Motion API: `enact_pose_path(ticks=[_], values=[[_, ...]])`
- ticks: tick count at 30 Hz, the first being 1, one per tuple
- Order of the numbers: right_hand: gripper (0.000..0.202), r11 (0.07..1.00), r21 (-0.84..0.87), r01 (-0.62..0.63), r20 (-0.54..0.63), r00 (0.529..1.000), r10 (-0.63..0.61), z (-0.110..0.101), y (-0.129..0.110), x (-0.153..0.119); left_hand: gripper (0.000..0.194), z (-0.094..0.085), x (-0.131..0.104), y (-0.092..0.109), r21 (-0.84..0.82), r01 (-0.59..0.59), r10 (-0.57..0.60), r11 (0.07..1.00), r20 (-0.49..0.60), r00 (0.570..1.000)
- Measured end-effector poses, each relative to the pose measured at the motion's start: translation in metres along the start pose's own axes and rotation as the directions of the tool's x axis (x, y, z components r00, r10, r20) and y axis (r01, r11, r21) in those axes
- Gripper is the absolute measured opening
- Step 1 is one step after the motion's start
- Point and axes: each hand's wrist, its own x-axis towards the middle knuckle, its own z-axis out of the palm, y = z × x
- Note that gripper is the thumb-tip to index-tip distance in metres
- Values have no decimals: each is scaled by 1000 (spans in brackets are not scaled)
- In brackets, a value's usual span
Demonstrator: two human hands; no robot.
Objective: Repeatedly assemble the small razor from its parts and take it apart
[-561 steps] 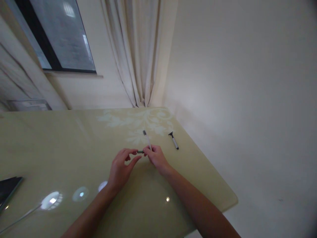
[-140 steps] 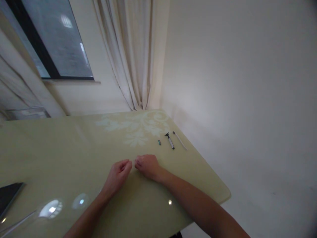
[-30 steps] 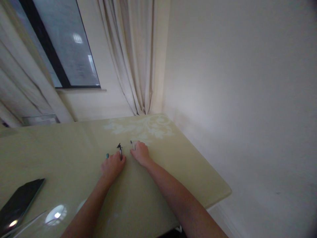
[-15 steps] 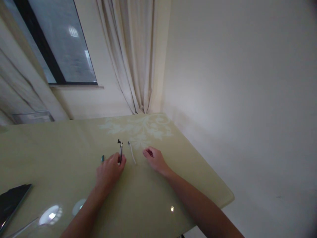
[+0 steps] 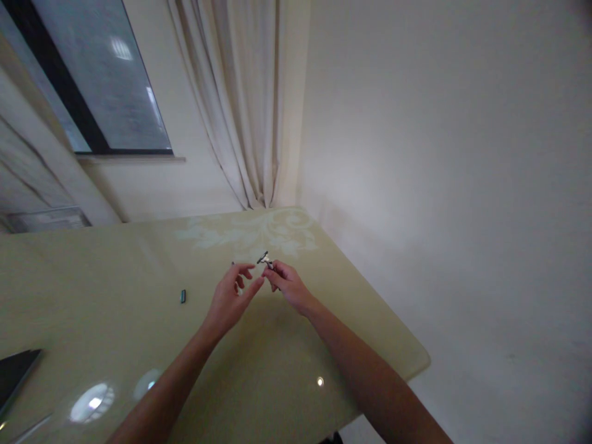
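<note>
My right hand is closed around the handle of a razor, whose dark head and pale metal neck stick out above the fingertips, tilted to the upper left. Close beside it, my left hand has its thumb and fingers apart and holds nothing; the thumb tip comes close to the right fingers, and I cannot tell if they touch. A small dark green piece, perhaps a blade cartridge, lies on the table to the left. Behind my left hand only the dark tip of a slim stick-like thing shows.
The glossy yellow-green table has a pale floral pattern near its far corner. At the lower left lies a dark flat object. A wall runs along the right side, with a curtain and a window behind.
The razor has passed from my left hand to my right. My left hand has moved right and opened. The view has shifted slightly, and the slim stick is now mostly hidden.
</note>
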Motion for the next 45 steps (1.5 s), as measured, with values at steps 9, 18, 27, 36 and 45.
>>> enact_pose_path(ticks=[9,18,27,36,45], values=[[56,997,12,-79,190,979,76,-24,-12,-5,56,-19,36,11,-279,53,44,959,331,942],[54,998,-9,-60,219,974,60,-27,-16,-7,51,-26,36,9,-305,60,46,951,330,943],[54,998,-35,-49,248,967,56,-26,-19,-8,41,-30,37,14,-241,-118,194,963,321,927],[53,999,-35,-40,214,976,46,-25,-16,-7,40,-28,37,18,-266,-178,255,947,292,922],[58,994,96,-43,31,999,40,-35,-11,2,40,-20,39,3,-177,-112,141,978,161,977]])
